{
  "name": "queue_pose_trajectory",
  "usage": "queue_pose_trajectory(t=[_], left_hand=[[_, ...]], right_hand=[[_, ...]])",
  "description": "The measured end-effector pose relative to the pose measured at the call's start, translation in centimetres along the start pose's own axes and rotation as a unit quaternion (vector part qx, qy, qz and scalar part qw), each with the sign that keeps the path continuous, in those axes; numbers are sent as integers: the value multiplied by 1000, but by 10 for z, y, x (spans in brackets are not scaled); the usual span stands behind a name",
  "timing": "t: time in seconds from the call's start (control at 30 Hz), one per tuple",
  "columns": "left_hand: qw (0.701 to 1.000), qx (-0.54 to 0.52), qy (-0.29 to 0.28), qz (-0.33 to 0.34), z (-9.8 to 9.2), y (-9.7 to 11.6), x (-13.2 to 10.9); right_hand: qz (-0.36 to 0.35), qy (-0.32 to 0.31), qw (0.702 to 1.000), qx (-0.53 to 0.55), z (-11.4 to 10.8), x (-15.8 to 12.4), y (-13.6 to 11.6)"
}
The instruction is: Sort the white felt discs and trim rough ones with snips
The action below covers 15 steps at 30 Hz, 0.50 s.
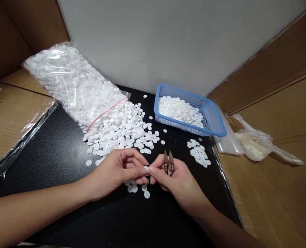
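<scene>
Between the fingertips of my left hand [124, 168] and my right hand [172, 177] is a small white disc [146, 168], pinched from both sides. My right hand also keeps a pair of thread snips [168, 162] tucked in its fingers, the two pointed blades sticking up and apart. Just below my fingertips lie several loose white discs [147, 194]. A big heap of the same discs [121, 129] spreads out beyond my left hand, from the mouth of a clear zip bag [70, 82] with a red seal line.
A blue plastic basket [189, 130] partly filled with white discs stands at the back right. A small pile of discs [199, 153] lies right of my right hand. Clear plastic bags [227, 137] and a knotted bag [255, 146] rest on cardboard at the right. Behind rises a pale wall [168, 41].
</scene>
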<state>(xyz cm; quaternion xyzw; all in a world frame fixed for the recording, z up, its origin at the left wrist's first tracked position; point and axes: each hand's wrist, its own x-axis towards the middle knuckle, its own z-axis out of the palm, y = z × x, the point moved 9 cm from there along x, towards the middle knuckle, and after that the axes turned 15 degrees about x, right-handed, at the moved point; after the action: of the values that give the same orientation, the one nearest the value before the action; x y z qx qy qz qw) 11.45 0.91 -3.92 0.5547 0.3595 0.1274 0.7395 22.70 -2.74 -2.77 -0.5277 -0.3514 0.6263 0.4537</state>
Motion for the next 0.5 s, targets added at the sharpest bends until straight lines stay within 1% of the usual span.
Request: queue_pose_trajectory(t=[0.1,0.2,0.27,0.33,0.4,0.43,0.5], left_hand=[[999,-22,16,-32,-4,-5,-1],[993,-85,54,-63,-11,-9,-2],[988,-113,68,-75,-14,-9,-2],[987,-117,66,-83,-14,-9,-2],[988,-110,61,-88,-14,-11,-2],[988,-107,58,-90,-14,-11,-2],[989,-104,51,-89,-13,-12,-1]], right_hand=[[-73,15,989,-129,-3,-5,-17],[-150,-11,958,-245,0,-11,-31],[-221,-18,922,-318,3,-17,-39],[-303,-11,875,-378,7,-24,-46],[-369,-10,828,-421,13,-31,-49],[-388,-13,810,-440,16,-33,-48],[-402,-17,780,-480,21,-35,-47]])
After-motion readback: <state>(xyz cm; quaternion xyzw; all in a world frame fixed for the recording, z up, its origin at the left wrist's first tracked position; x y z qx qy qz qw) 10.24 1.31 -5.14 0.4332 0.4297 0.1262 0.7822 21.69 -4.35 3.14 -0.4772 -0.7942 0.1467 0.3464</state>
